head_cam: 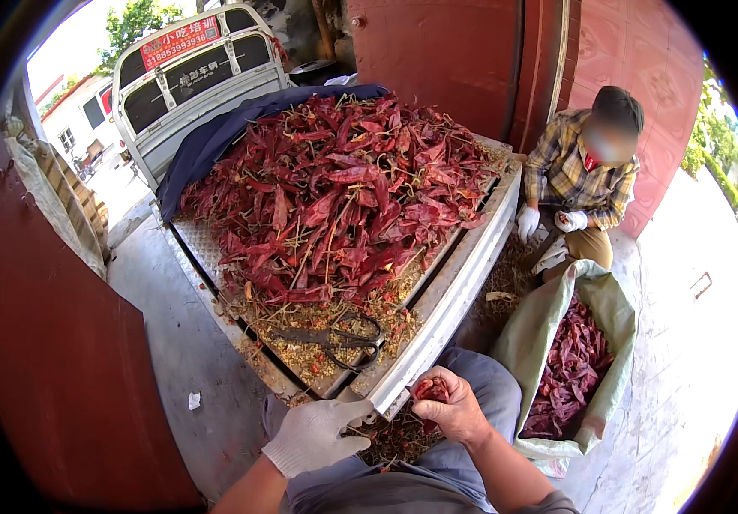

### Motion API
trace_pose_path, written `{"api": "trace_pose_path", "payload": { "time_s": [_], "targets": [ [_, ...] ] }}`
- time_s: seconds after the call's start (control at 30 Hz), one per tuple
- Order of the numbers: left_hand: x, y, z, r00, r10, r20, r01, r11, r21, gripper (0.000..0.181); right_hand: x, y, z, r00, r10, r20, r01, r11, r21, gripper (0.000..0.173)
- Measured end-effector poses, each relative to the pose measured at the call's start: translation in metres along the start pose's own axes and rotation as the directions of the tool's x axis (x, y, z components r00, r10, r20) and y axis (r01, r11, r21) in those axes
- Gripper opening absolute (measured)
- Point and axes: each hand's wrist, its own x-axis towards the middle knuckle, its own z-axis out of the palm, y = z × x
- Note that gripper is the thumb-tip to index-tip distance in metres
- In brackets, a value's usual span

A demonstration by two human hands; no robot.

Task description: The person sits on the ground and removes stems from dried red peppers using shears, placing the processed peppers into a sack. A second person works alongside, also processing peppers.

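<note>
My left hand (319, 429), in a white knitted glove, is at the near corner of the truck bed (411, 361). Its thumb and forefinger are spread with nothing visible between them; whether the fingertips touch the metal edge I cannot tell. Bare, my right hand (451, 406) is closed around dried red chili pods (432, 390) just right of that corner. A big heap of dried red chilies (343, 193) with stems covers much of the bed. Black-handled scissors (337, 337) lie on the bed among loose seeds and stem bits (305, 360), in front of the heap.
Right of my knee stands an open pale green woven sack (517, 344) holding chilies (568, 372). Beyond it a person (584, 170) in a plaid shirt and white gloves sits low. Dark blue cloth (205, 154) borders the heap. A red metal door panel (54, 340) rises at left.
</note>
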Motion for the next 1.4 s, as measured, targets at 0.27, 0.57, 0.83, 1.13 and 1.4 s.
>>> {"api": "trace_pose_path", "payload": {
  "time_s": [0.27,0.57,0.83,1.13,1.4],
  "targets": [
    [0.109,-0.039,-0.061,0.875,0.171,-0.453,0.198,0.727,0.657,0.043,-0.022,0.000,-0.017,0.964,0.240,-0.111,-0.253,0.959,-0.125,0.018],
    [0.130,-0.054,-0.069,0.833,0.361,-0.418,0.036,0.719,0.694,0.027,-0.012,0.029,-0.014,0.995,-0.088,-0.046,0.069,0.945,-0.319,0.017],
    [0.070,-0.014,-0.031,0.875,-0.283,-0.392,0.054,0.863,-0.502,0.019,0.030,0.002,0.025,0.994,0.040,-0.102,-0.056,0.986,-0.160,0.037],
    [0.035,0.017,0.018,0.896,-0.443,0.007,0.273,0.539,-0.797,0.030,0.055,-0.006,0.045,0.997,0.071,-0.002,-0.071,0.997,0.004,0.038],
    [0.018,-0.001,0.020,0.866,-0.488,-0.109,0.164,0.483,-0.860,0.036,0.042,-0.004,0.019,0.996,0.066,-0.060,-0.057,0.989,0.139,0.016]
  ]
}}
